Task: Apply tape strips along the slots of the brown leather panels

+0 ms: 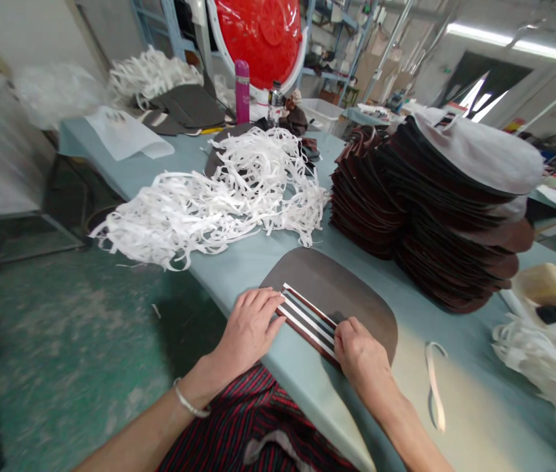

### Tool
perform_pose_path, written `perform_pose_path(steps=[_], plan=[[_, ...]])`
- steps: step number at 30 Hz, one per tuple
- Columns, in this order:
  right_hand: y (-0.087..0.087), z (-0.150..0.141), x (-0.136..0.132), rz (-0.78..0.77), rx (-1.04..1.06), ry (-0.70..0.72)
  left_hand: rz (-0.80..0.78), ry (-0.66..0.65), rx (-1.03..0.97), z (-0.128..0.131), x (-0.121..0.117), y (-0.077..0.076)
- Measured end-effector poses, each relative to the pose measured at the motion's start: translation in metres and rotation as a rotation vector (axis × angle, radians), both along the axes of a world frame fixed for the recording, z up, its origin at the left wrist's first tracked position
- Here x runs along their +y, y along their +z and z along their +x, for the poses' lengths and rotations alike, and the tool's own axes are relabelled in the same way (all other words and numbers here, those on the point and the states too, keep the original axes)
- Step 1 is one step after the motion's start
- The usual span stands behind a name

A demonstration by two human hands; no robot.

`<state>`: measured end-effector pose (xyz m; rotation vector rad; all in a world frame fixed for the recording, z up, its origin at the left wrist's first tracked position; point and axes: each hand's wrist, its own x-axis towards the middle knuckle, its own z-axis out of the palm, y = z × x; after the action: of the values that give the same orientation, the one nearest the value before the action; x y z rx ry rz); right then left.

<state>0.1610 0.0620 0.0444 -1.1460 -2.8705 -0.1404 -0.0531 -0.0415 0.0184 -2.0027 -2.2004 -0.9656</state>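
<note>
A narrow dark-brown piece with white tape strips [307, 324] along it lies near the table's front edge. Under and behind it is a grey-brown rounded panel [341, 282], flat on the table. My left hand [253, 321] rests on the left end of the narrow piece, fingers stretched out and thumb apart. At the right end, my right hand [364, 354] is closed, its curled fingers gripping the piece's edge; the fingertips are partly hidden. A loose white strip [435, 387] lies to the right of my right hand.
A tangled heap of white strips [219, 203] covers the table's left middle. Behind my right hand rises a tall stack of dark-brown leather pieces [416, 210]. More white material [543, 367] lies far right. A pink bottle [242, 92] and a red fan-like disc [263, 39] stand behind.
</note>
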Motion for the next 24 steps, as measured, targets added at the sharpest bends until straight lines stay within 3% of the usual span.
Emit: perform_pose_path(steps=[4,11,20,24], plan=[[-0.004,0.005,-0.001,0.045,0.018,0.009,-0.003,0.009,-0.005,0.0,-0.001,-0.003],[0.007,0.007,-0.001,-0.221,-0.005,-0.121,-0.009,0.007,-0.001,-0.001,-0.001,-0.005],[0.016,-0.002,0.002,-0.153,-0.123,-0.128,0.001,0.007,-0.014,-0.001,-0.002,-0.005],[0.025,-0.002,0.002,-0.243,-0.113,-0.224,0.013,0.004,-0.035,-0.003,-0.002,-0.006]])
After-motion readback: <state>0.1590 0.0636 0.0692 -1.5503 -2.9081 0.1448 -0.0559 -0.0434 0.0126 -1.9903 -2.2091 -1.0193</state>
